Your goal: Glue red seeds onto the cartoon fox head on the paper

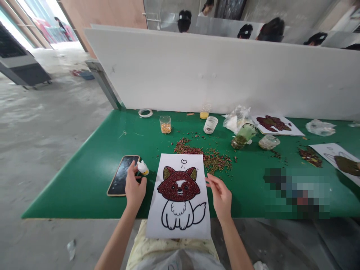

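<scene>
A white paper (180,195) with a cartoon fox drawing lies partly on the table, its lower part hanging over the front edge above my lap. The fox's head is covered in dark red grains, with green grains in the ears; body and tail are bare outline. My left hand (135,185) is left of the paper, fingers curved but apart, against or right beside a small white glue bottle (143,168). My right hand (221,195) is at the paper's right edge, fingers loosely extended; whether the fingertips touch the paper I cannot tell.
A phone (123,176) lies at the left. Red and green beans (216,161) are scattered behind the paper. Farther back stand a cup of corn kernels (165,125), a white cup (210,125) and a tipped green cup (244,135). A white partition (213,75) borders the table.
</scene>
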Tool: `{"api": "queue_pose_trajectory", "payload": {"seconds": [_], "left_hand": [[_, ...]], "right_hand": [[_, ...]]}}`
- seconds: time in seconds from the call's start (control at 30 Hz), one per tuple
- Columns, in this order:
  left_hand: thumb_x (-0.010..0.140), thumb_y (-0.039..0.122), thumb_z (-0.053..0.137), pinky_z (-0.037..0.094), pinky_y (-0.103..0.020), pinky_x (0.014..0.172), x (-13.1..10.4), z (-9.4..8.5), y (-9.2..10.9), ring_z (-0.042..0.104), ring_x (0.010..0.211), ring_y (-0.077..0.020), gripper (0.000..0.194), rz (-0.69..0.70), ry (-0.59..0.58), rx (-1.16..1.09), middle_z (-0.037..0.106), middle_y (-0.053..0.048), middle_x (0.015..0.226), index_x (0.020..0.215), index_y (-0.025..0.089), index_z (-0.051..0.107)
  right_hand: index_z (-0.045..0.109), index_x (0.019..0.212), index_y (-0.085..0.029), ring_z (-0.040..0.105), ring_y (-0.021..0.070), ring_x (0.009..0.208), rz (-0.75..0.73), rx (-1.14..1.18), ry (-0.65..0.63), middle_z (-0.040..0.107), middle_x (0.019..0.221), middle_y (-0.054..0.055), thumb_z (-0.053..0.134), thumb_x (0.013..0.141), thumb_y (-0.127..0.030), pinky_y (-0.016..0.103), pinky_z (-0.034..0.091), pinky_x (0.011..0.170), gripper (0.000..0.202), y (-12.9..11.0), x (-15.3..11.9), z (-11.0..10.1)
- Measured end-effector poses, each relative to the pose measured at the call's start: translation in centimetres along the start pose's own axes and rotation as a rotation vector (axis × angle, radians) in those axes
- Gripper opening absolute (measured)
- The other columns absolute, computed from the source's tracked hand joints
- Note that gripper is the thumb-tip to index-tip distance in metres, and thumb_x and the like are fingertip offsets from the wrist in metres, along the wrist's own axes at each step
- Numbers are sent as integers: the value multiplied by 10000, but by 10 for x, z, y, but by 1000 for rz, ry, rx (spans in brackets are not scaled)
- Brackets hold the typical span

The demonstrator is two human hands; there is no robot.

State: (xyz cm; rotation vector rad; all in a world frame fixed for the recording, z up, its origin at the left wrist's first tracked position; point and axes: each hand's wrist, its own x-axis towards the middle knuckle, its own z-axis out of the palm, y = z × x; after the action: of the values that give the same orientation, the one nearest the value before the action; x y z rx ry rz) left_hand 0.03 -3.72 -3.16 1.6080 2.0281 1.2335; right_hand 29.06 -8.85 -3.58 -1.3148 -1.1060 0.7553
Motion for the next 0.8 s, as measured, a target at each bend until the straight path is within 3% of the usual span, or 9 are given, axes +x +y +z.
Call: {"api": "queue_pose_trajectory", "payload": {"seconds": [0.07,0.17,0.23,0.33,0.4,0.53,0.6,0.73,0.8], "left_hand": [[714,116,509,506,-345,785,0,0,-1,586,999,-230,694,-2,3,8,567,-113,1150,1375,218,327],[716,118,509,505,-340,785,0,0,-1,592,980,-224,694,1,4,15,567,-113,1158,1379,215,325],[719,122,508,505,-336,787,0,0,-2,594,973,-218,693,-2,0,17,567,-112,1165,1381,215,322],[725,132,507,505,-333,790,0,0,-2,595,967,-211,691,-19,-9,26,565,-109,1175,1383,215,316],[728,138,506,505,-334,791,-1,0,-1,597,964,-211,689,-26,-12,35,564,-108,1178,1385,215,313],[730,137,500,503,-340,792,0,-1,1,597,968,-218,687,-27,-13,42,569,-107,1171,1386,213,313],[729,135,499,504,-338,794,0,0,1,595,974,-219,687,-19,-11,33,568,-107,1169,1386,212,312],[732,138,500,504,-335,788,0,0,-1,597,957,-215,679,-11,-8,33,568,-107,1166,1382,212,320],[735,141,499,505,-334,779,0,0,-2,597,947,-215,673,-9,-8,38,570,-108,1166,1380,210,322]], "right_hand": [[657,865,-172,655,167,588,105,-4,-48,695,751,55,592,808,-354,252,527,475,201,0,-3,0],[647,747,-166,461,84,308,157,-59,-108,544,439,-36,581,815,-373,195,387,328,228,-1,-7,-2],[659,818,-165,458,76,319,140,-61,-111,569,474,-28,510,859,-384,191,386,340,267,-3,-6,-3],[655,1004,-174,586,109,477,124,-31,-138,693,722,37,481,873,-380,219,479,452,299,-5,-1,-2],[673,975,-178,612,126,530,124,-39,-162,697,717,39,530,847,-370,232,503,508,272,-6,0,-1],[660,748,-176,531,108,403,178,-75,-169,596,504,-15,635,771,-372,206,427,401,199,-3,-3,0],[620,689,-175,500,93,376,172,-86,-166,569,489,-23,605,796,-381,198,399,383,233,-2,-4,-1],[632,863,-173,585,108,507,126,-60,-74,651,656,17,479,879,-381,210,462,486,259,0,-2,-2],[640,897,-169,621,127,581,120,-52,-44,675,718,36,512,862,-381,226,490,542,250,0,-1,-2]]}}
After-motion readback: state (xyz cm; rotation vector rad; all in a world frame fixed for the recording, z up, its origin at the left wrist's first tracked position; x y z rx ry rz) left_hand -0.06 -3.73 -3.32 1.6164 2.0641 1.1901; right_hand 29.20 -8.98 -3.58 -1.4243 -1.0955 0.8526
